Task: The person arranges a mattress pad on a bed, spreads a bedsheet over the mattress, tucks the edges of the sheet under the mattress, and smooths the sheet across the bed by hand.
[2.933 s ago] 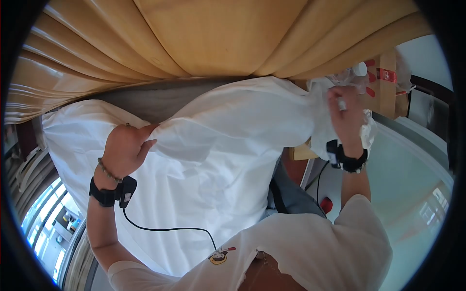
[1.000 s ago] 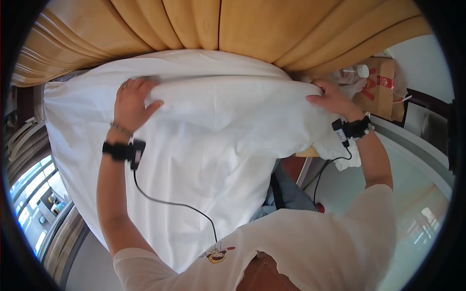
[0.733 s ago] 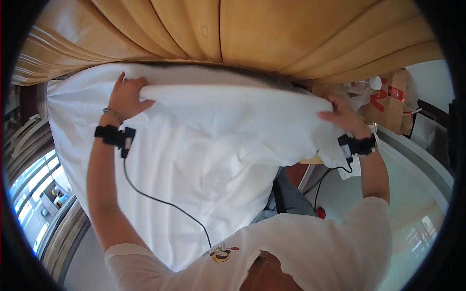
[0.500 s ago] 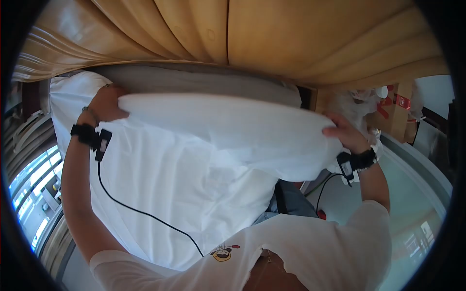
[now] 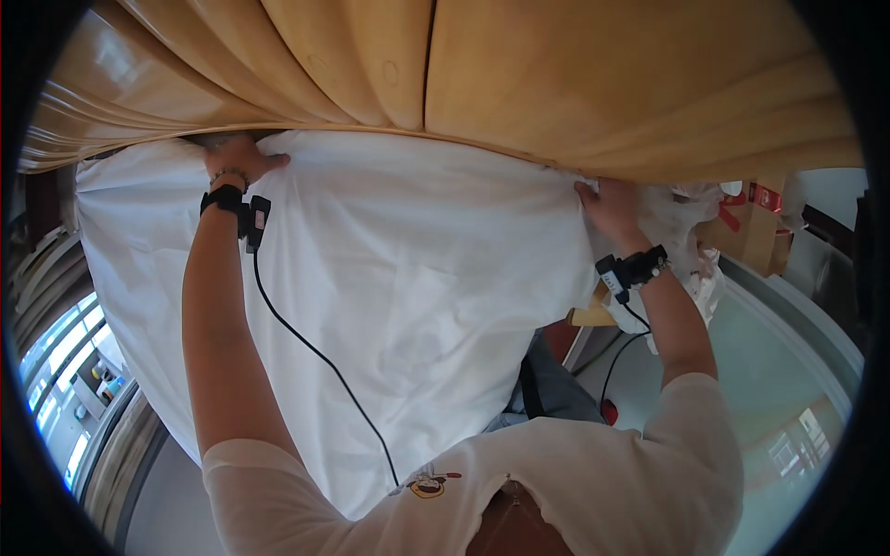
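A white bed sheet [image 5: 399,250] lies spread over the mattress, its far edge up against the tan padded headboard. My left hand [image 5: 243,159] is at the far left of that edge, thumb pointing right over the cloth and fingers mostly hidden in the gap by the headboard. At the far right corner, my right hand [image 5: 612,206] holds the sheet's edge, its thumb on the cloth and its fingertips hidden near the headboard. Black straps with small cabled devices sit on both wrists.
The tan headboard [image 5: 603,83] rises along the far side. To the right are crumpled clear plastic bags [image 5: 681,218], a cardboard box [image 5: 756,222] with red tape, and a pale glass-like surface [image 5: 779,343]. A window [image 5: 69,380] shows at lower left.
Both hands have moved forward to the headboard, bringing the raised fold of the sheet down over the grey mattress end. My left hand also shifted right, and my right hand shifted left.
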Demonstrator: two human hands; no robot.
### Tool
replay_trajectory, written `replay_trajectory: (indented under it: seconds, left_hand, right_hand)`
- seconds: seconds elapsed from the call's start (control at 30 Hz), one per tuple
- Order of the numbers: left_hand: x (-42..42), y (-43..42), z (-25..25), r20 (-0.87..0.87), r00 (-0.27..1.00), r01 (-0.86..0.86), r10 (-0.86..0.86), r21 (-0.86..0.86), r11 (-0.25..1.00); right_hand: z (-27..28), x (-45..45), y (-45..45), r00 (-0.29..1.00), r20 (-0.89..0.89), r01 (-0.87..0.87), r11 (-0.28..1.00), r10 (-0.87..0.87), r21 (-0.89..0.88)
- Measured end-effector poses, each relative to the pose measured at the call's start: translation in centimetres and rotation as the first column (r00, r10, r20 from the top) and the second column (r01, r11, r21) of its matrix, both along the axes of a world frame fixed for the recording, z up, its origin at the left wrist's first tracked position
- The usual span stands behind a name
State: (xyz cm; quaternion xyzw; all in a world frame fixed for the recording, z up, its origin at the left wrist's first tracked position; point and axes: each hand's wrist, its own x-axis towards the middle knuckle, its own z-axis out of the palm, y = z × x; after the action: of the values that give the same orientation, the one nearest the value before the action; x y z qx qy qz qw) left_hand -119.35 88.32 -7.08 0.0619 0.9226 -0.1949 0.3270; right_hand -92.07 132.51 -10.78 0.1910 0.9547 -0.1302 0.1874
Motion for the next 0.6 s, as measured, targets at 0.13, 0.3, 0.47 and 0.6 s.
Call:
replay_trajectory:
  seconds: [0.13,0.3,0.47,0.6]
  left_hand:
    - [2.4,-2.6,-1.8,-0.421,0.906,0.115,-0.041,0.151,0.982]
    - [3.7,-1.8,-2.8,-0.337,0.934,0.044,0.117,0.434,0.9]
    - [3.7,1.4,-6.3,-0.484,0.84,-0.13,0.245,0.257,0.957]
    - [2.8,1.5,-8.2,-0.539,0.753,-0.206,0.379,0.353,0.913]
  right_hand:
    - [-2.9,1.2,-0.6,0.935,-0.295,0.158,0.975,-0.199,-0.155]
    - [-3.3,1.1,-1.9,0.824,-0.191,0.384,0.774,-0.534,-0.504]
    - [-5.2,-0.1,-2.8,0.838,-0.169,0.443,0.828,-0.519,-0.345]
    - [-6.4,0.4,-2.6,0.741,-0.398,0.361,0.82,-0.541,-0.444]
